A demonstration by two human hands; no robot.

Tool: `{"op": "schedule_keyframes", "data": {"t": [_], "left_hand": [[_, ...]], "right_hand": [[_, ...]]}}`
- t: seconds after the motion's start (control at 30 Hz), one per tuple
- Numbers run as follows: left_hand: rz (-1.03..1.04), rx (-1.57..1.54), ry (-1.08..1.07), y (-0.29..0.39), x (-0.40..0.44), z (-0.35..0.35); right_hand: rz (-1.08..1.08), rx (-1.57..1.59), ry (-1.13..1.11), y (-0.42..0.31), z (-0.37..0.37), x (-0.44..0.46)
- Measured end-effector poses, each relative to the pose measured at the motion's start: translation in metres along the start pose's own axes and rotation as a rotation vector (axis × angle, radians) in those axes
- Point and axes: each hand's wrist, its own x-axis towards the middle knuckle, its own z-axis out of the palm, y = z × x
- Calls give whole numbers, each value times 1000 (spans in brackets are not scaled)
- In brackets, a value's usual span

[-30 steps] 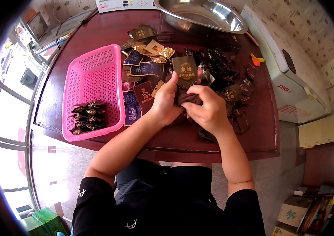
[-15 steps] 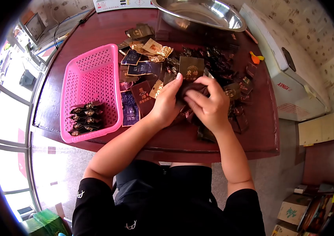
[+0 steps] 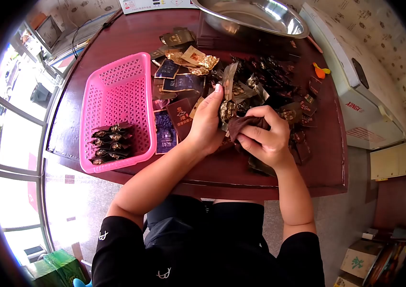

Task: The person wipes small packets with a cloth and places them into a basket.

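Note:
My left hand (image 3: pixel 208 116) grips a small foil packet (image 3: pixel 227 111), dark with gold print, tilted so its edge faces me. Bunched in my right hand (image 3: pixel 268 135) is a brown cloth (image 3: pixel 244 126), pressed against the packet's lower side. Beyond my hands lies a heap of dark shiny packets (image 3: pixel 266 71). Left of my left hand are a maroon packet (image 3: pixel 180 118), a purple packet (image 3: pixel 165 134) and gold foil pieces (image 3: pixel 206 63). Several dark packets (image 3: pixel 111 143) stand in a row inside the pink basket (image 3: pixel 151 103).
A steel basin (image 3: pixel 250 24) and a white device (image 3: pixel 157 5) stand at the table's back. An orange and yellow item (image 3: pixel 321 71) lies near the right edge. A white appliance (image 3: pixel 361 81) stands right of the table (image 3: pixel 203 178); windows are on the left.
My hands have drawn slightly apart, and the packet has turned from its printed face to its edge. The cloth has shifted to the packet's lower right. The whole view has slid a little.

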Motion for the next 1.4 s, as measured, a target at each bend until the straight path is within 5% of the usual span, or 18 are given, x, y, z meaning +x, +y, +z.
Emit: {"op": "schedule_keyframes", "data": {"t": [0.3,0.63,0.9,1.4], "left_hand": [[203,451,166,-14,6,-9],[87,178,167,-11,4,-2],[24,290,63,-20,3,-11],[-203,235,13,-13,1,-11]], "right_hand": [[-46,-313,137,-4,0,1],[-36,-178,58,-10,4,2],[125,-255,181,4,-3,0],[72,-378,148,16,-12,-1]]}}
